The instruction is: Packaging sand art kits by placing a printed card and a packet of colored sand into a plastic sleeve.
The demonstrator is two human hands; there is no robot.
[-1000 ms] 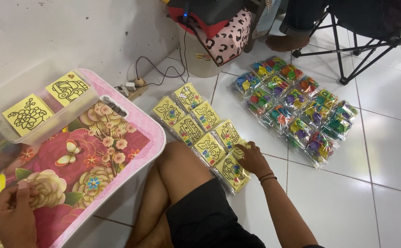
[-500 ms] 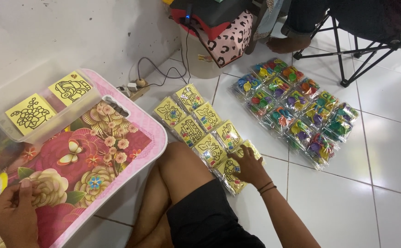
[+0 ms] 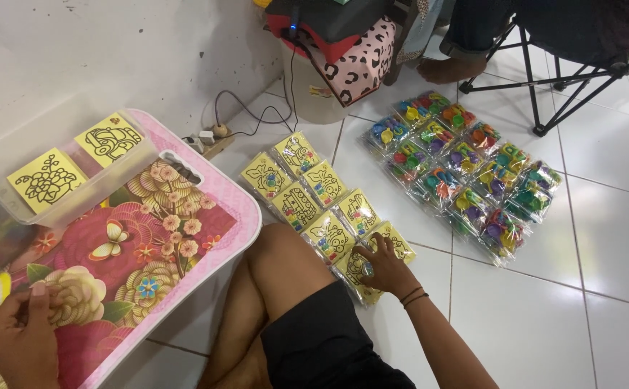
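My right hand (image 3: 385, 268) reaches down to the floor beside my bent knee. Its fingers lie on the nearest yellow picture packet (image 3: 358, 277), at the near end of two rows of yellow picture packets (image 3: 307, 191) laid out on the white tiles. My left hand (image 3: 18, 340) rests at the near left corner of the pink floral table (image 3: 217, 209). Its fingers are curled together with the thumb up. Whether it holds anything is hidden.
A clear plastic box (image 3: 84, 193) on the table holds two yellow line-drawing cards. Packets of colourful pieces (image 3: 466, 169) lie in rows to the right. A power strip with cables (image 3: 210, 137), a leopard-print bag (image 3: 361, 65), a folding chair (image 3: 545, 86) and another person's foot (image 3: 451, 68) stand beyond.
My right hand has slid nearer along the row of yellow packets, toward my knee. My left hand has stayed at the table's corner.
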